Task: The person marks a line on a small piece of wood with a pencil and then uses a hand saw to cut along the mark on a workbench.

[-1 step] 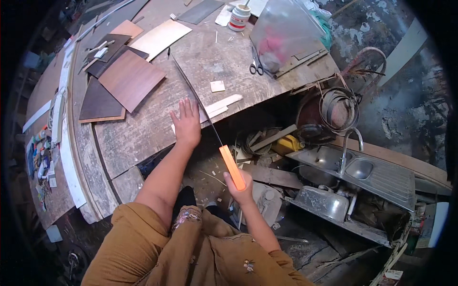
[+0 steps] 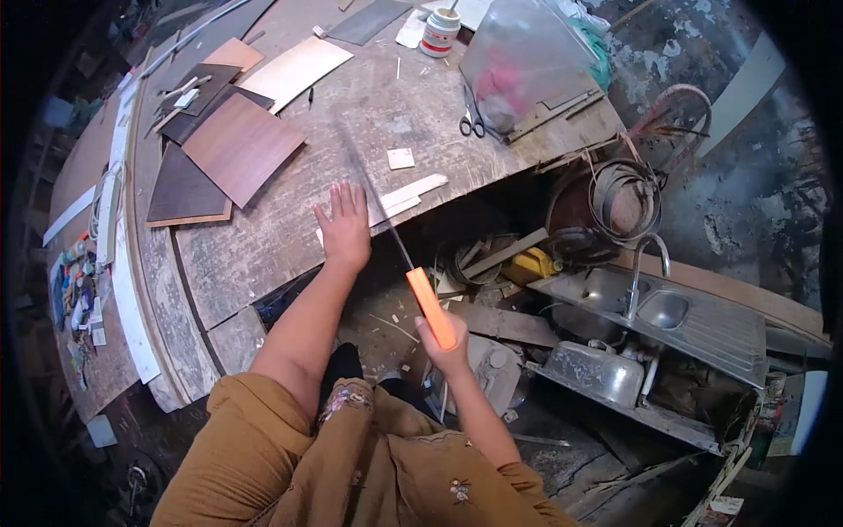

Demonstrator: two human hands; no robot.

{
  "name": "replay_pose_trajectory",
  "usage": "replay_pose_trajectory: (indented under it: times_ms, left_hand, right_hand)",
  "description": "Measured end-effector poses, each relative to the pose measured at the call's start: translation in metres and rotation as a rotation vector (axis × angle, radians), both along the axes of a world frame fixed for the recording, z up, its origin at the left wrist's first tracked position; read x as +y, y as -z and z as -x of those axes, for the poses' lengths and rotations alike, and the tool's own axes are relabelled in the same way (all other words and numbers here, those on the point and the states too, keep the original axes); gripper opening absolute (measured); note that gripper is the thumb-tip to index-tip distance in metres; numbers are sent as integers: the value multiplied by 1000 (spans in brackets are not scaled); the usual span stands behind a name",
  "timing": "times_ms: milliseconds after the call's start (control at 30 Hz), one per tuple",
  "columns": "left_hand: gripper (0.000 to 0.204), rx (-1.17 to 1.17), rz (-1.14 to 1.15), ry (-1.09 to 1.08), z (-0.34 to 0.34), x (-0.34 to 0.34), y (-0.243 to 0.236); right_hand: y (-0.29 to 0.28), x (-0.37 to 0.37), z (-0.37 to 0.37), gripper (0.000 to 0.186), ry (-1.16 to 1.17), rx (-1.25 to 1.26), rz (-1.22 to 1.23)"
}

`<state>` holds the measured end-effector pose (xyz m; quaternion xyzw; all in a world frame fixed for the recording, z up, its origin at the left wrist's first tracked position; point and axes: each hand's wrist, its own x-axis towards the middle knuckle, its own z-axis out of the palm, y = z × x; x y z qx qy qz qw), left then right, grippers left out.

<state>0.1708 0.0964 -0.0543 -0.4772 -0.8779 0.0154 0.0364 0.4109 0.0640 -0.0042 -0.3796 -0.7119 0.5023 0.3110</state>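
Note:
My right hand [image 2: 443,338] is wrapped round the orange handle [image 2: 430,303] of a handsaw. Its long, thin blade [image 2: 376,193] reaches up and left over the table edge, blurred by motion, and crosses a pale wooden strip [image 2: 411,195] close to my left hand [image 2: 345,228]. That hand lies palm down with its fingers spread, pressing on the left end of the strip at the edge; the part under the palm is hidden. A small square pale piece [image 2: 400,159] lies just beyond the strip.
Thin wood-grain sheets [image 2: 241,149] overlap on the left of the worn table [image 2: 263,259]. Scissors [image 2: 471,121], a white jar [image 2: 440,33] and a clear plastic bag [image 2: 522,66] are at the far right. Below the right edge lie a steel sink [image 2: 694,329] and scrap wood.
The saw blade has gone from sharp to blurred, its handle shifted very slightly. My left hand stays in the same place on the strip.

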Motion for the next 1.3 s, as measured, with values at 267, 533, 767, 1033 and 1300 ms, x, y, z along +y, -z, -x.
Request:
replay_pose_trajectory:
  times_ms: [267, 533, 767, 1033, 1300]
  left_hand:
    - [69, -1, 23, 6, 2, -2, 0]
    - [66, -30, 16, -2, 1, 1, -2]
    - [58, -26, 51, -7, -1, -3, -7]
    - [59, 24, 2, -8, 4, 1, 0]
    - [60, -12, 71, -9, -4, -1, -7]
  right_hand:
    - [-7, -49, -79, 14, -24, -143, 38]
    - [1, -3, 1, 16, -43, -54, -14]
    - [-19, -37, -50, 18, -36, -138, -49]
    - [-15, -20, -46, 21, -10, -96, 49]
    - [-16, -53, -103, 14, -7, -121, -29]
